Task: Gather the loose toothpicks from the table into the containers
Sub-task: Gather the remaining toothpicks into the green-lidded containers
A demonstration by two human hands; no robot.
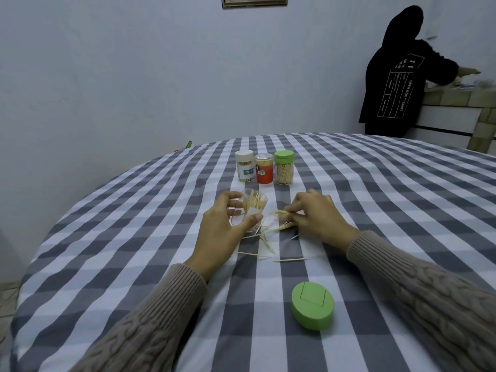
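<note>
- Here, just above the middle of the frame, the left hand (225, 226) is gripping a clear open container (251, 210), thumb and fingers curling round its wall; the container is leaning toward the right hand and is holding a loose bunch of toothpicks standing at odd angles.
- Just right of it, the right hand (316, 216) is pinching a small bundle of toothpicks (283, 220) between thumb and fingertips, low over the checked tablecloth (134, 237), with the fingers bending tightly round the sticks.
- Below and between the two hands, loose toothpicks (264, 247) are lying scattered on the cloth, one longer stick sitting apart toward the lower right of the scatter.
- Above the hands, three closed jars are standing in a row, touching or nearly so: a white-lidded jar (244, 166), a red-labelled jar (264, 169) and a green-lidded jar (284, 167), each showing toothpicks inside.
- In the lower right of the frame, a green lid (312, 306) is lying on the cloth, well apart from the hands.
- In the upper right, a person in a dark hooded top (397, 76) is standing with their back turned, reaching toward a counter.
</note>
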